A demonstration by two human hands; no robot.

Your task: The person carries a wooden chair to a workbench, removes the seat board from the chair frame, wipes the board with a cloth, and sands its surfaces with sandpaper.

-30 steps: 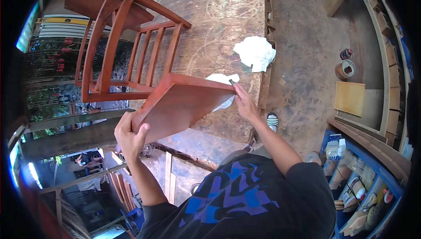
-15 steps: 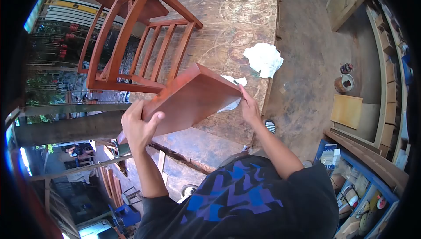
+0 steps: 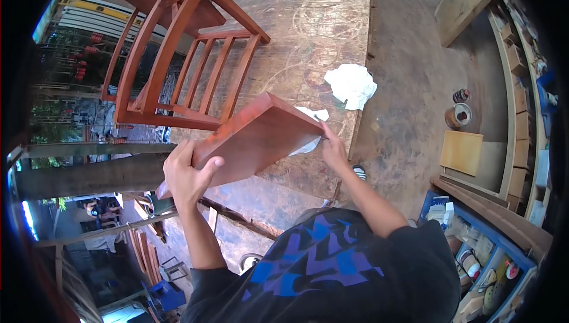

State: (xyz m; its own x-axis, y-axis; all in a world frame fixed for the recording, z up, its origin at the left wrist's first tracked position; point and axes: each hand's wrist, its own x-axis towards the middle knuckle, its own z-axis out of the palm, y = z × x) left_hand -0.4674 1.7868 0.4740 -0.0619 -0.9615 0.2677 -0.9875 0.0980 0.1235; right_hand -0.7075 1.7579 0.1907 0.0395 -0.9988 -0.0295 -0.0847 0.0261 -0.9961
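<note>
A reddish-brown wooden panel [image 3: 255,142] is held up at a tilt above the near end of the workbench. My left hand [image 3: 186,172] grips its left end, thumb on the near face and fingers over the upper edge. At the panel's right corner, my right hand [image 3: 333,150] is closed on the edge; its fingertips are partly hidden. A small dark thing shows by those fingertips, too small to name. Behind the right end lies a white cloth [image 3: 320,114], partly covered by the panel. Another crumpled white cloth [image 3: 351,86] rests at the bench's right edge.
A reddish-brown wooden chair frame [image 3: 222,77] lies on the left side of the worn workbench [image 3: 290,44]. On the floor to the right are an open can [image 3: 457,115] and a yellowish board [image 3: 461,152]. A blue-edged shelf [image 3: 498,237] holds bottles and supplies.
The panel has tipped slightly, its upper edge now a little lower in view. Both hands keep their grip, and the surroundings have shifted slightly left with the camera.
</note>
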